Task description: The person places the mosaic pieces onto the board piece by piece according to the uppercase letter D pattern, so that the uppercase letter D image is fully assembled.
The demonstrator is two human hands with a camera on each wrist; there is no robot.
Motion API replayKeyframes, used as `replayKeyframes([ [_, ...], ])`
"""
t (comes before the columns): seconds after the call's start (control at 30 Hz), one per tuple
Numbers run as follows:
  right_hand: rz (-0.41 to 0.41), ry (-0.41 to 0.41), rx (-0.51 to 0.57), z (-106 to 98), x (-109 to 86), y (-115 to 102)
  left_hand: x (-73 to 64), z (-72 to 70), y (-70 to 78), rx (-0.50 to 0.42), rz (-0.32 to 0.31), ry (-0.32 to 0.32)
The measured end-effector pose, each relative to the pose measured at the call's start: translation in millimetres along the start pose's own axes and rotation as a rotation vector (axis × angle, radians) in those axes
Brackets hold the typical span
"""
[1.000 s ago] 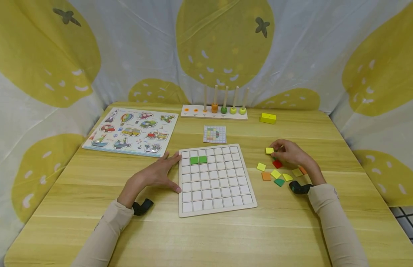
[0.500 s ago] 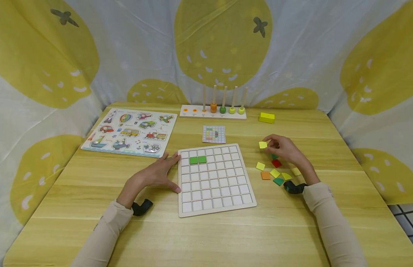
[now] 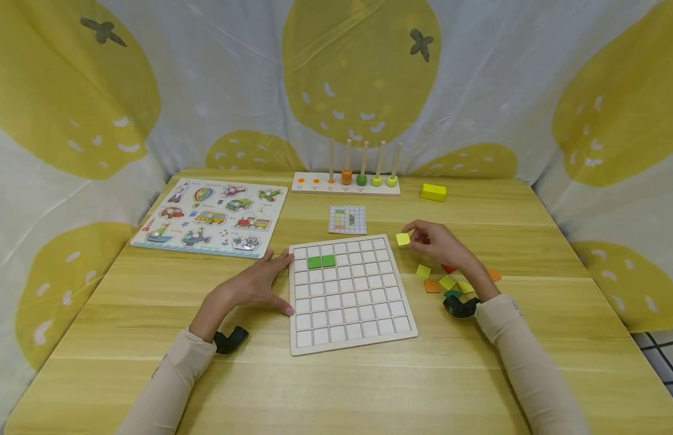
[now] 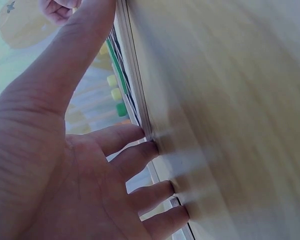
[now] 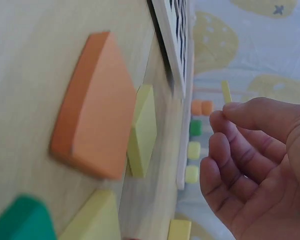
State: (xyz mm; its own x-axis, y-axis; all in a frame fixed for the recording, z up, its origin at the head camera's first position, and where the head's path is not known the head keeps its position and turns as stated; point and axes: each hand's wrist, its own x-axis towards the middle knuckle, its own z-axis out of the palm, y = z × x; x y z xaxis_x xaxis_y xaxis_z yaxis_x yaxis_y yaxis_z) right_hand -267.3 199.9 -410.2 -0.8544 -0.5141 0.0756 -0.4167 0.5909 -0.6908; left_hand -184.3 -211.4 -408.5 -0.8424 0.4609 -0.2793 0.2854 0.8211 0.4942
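Between thumb and fingertips my right hand (image 3: 435, 243) pinches a yellow square tile (image 3: 403, 239), raised just off the right edge of the white grid board (image 3: 355, 349). In the right wrist view the same yellow tile (image 5: 226, 91) shows edge-on above the thumb. My left hand (image 3: 253, 281) rests at the board's left edge with fingers spread, thumb and fingertips against its side; in the left wrist view the fingers (image 4: 135, 162) reach along that edge. Two green square tiles (image 3: 321, 261) sit side by side in the board's second row.
Loose yellow, orange, red and green tiles, among them an orange tile (image 3: 432, 286), lie under the right forearm. Behind the board are a pattern card (image 3: 347, 219), a peg stand (image 3: 345, 183) with beads and a yellow block (image 3: 433, 193). A vehicle puzzle (image 3: 210, 217) lies back left.
The right hand has carried the yellow tile leftward from beside the loose tiles to near the board's upper right corner. The left hand and the green tiles stay in place.
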Motion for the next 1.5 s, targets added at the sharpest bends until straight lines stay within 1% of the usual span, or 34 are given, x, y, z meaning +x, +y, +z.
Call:
replayKeyframes([
  [0.37, 0.009, -0.037, -0.017, 11.3, 6.9, -17.5, -1.1, 1.1, -0.3, -0.009, 0.000, 0.008],
  [0.6, 0.000, -0.061, 0.022, 16.4, 12.9, -25.2, -1.5, -0.1, 1.8, -0.010, 0.005, 0.011],
  [0.73, -0.019, -0.082, 0.028, 21.0, 17.6, -29.4, -1.5, 0.0, 1.9, -0.010, 0.008, 0.013],
  [0.93, -0.042, -0.099, 0.023, 29.4, 26.7, -32.2, -1.2, 0.3, 1.4, -0.006, 0.008, 0.011],
  [1.13, -0.064, -0.119, 0.042, 36.1, 32.7, -33.1, -0.9, 0.2, 1.4, -0.008, 0.011, 0.014],
  [1.5, -0.097, -0.187, 0.066, 49.7, 40.0, -38.4, -1.7, 0.0, 2.4, -0.006, 0.011, 0.015],
])
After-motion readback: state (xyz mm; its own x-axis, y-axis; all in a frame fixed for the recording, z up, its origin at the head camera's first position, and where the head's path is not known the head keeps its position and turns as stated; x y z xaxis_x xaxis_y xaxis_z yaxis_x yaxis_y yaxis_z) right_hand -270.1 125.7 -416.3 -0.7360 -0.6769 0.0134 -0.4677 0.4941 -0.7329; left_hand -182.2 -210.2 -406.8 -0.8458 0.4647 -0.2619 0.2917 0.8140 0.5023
